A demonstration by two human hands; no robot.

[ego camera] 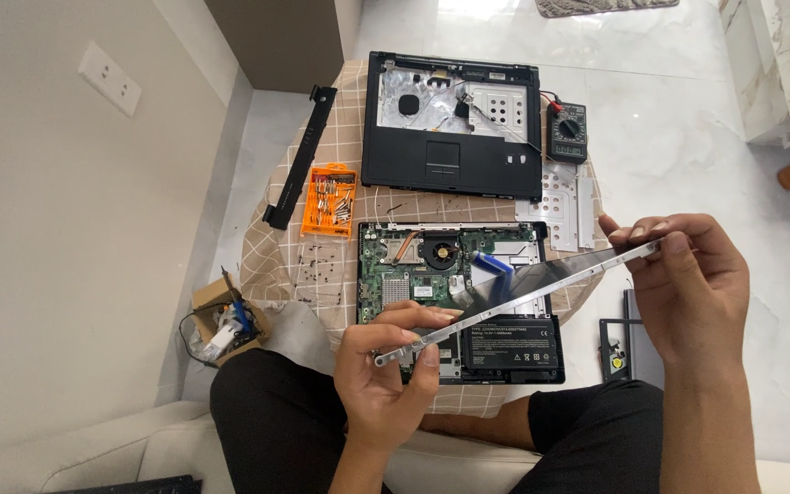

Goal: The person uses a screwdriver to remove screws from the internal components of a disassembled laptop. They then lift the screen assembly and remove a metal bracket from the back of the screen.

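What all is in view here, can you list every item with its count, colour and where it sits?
Metal panel: one, silver, held above the board between both hands.
Laptop base: one, green board with black fan, centre of the cloth.
Battery: one, black, at the base's near right corner.
Palmrest cover: one, black, far side of the cloth.
Multimeter: one, dark grey, right of the cover.
Bit case: one, orange, left of the base.
Trim strip: one, black, far left.
Checked cloth: one, beige, over the low table.
Cardboard box: one, brown, on the floor at left.
Left hand: pinches the panel's near end.
Right hand: pinches its far end.
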